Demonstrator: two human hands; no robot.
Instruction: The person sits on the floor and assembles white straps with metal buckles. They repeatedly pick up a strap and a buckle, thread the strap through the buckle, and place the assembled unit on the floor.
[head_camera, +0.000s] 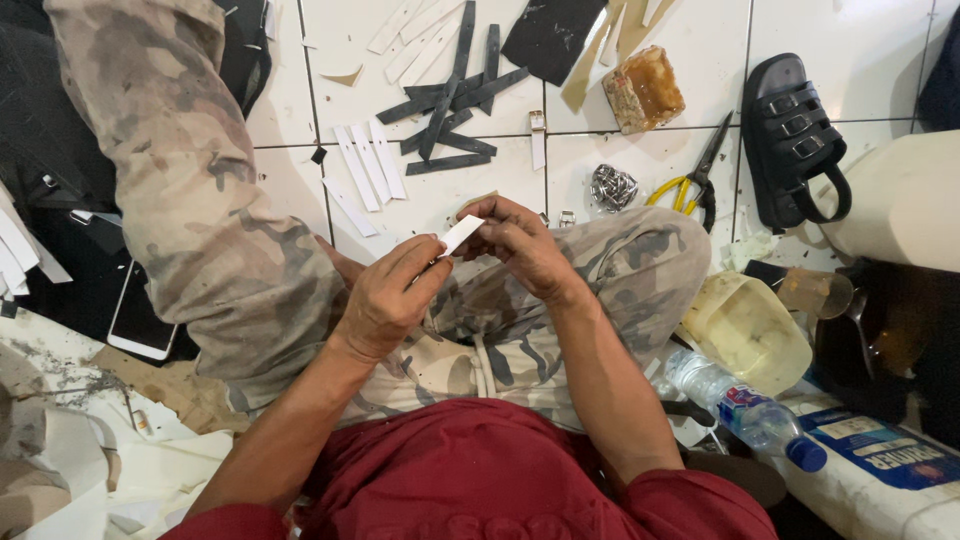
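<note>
Sitting on the white tile floor (640, 160) with knees up, the person has both hands at one small white strip (461, 234), held above the lap. The left hand (385, 300) pinches its near end; the right hand (515, 245) curls shut around the far end. The strip is thin, so I think a hard pull could bend or tear it, or it could slip down between the legs. Nearby lie a black sandal (795, 140), a pile of dark strips (450, 105), more white strips (365, 170), yellow-handled scissors (690, 185) and a shiny metal bundle (612, 187). Nothing blocks the hands.

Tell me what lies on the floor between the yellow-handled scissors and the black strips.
In the head view, a shiny metal cluster lies between the scissors and black strips.
</note>
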